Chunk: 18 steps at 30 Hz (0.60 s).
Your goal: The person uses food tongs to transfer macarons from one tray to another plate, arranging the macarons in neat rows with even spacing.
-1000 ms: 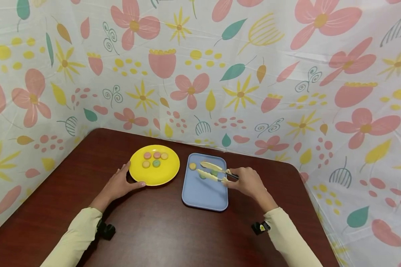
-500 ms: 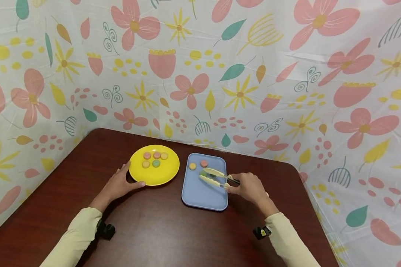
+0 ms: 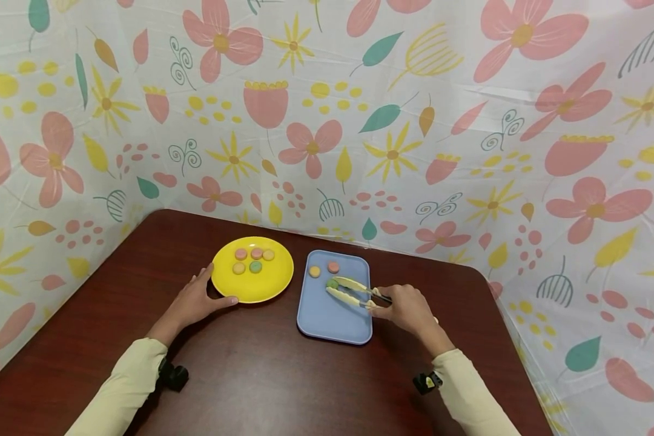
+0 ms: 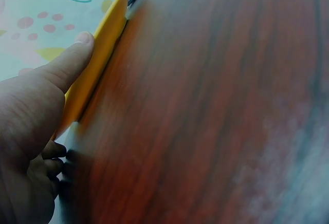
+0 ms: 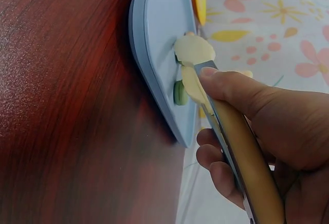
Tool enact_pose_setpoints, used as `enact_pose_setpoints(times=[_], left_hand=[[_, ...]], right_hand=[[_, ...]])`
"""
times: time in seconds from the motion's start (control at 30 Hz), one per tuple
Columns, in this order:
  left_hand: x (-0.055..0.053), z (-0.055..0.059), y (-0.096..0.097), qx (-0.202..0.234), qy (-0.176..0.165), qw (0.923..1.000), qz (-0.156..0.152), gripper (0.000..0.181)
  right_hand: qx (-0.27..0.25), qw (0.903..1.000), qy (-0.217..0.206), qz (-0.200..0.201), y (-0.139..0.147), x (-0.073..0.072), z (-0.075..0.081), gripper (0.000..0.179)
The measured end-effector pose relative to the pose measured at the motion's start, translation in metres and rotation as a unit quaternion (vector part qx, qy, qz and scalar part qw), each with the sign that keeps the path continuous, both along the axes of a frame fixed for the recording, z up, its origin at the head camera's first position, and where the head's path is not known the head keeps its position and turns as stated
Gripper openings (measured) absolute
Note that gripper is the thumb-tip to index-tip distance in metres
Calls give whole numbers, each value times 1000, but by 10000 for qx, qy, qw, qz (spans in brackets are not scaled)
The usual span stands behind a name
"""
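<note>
My right hand [image 3: 406,306] grips a pair of tongs [image 5: 241,152] with cream tips, its thumb along one arm. The parted tips straddle a green macaron [image 3: 332,283] on the blue tray [image 3: 332,321]; whether they pinch it I cannot tell. A second green macaron [image 5: 180,93] lies beside the tongs in the right wrist view, mostly hidden in the head view. Farther back on the tray are a yellow macaron [image 3: 314,272] and a pink macaron [image 3: 333,266]. My left hand [image 3: 193,300] holds the near left rim of the yellow plate [image 3: 261,287], thumb at the front edge.
Several pink, yellowish and green macarons [image 3: 255,266] sit on the yellow plate. Both dishes stand on a dark brown table [image 3: 261,369]. A floral-patterned curtain [image 3: 316,121] hangs behind and beside the table's edges.
The tongs have come down and slightly nearer over the tray, their tips now around a green macaron. The pink macaron has come into view. My left hand and the plate stay put.
</note>
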<state>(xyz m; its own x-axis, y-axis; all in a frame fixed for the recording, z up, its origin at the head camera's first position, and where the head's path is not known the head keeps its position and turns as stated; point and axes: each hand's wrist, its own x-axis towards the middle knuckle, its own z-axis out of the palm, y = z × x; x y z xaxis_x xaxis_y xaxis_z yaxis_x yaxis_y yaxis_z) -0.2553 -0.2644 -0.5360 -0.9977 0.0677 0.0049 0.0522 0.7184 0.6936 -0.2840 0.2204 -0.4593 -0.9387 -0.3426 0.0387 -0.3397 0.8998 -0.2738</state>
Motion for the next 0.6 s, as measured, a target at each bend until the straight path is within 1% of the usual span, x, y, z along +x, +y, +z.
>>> enact_pose_setpoints(times=[0.23, 0.4, 0.6], left_hand=[[0, -2, 0, 40, 32, 10000, -33, 126], [0, -2, -1, 49, -4, 10000, -29, 126], [0, -1, 0, 39, 29, 10000, -27, 126]], right_hand=[[-51, 10000, 7, 51, 1, 1, -1, 57], [-129, 9999, -67, 20, 1, 0, -2, 56], [-239, 9996, -127, -20, 0, 1, 1, 55]])
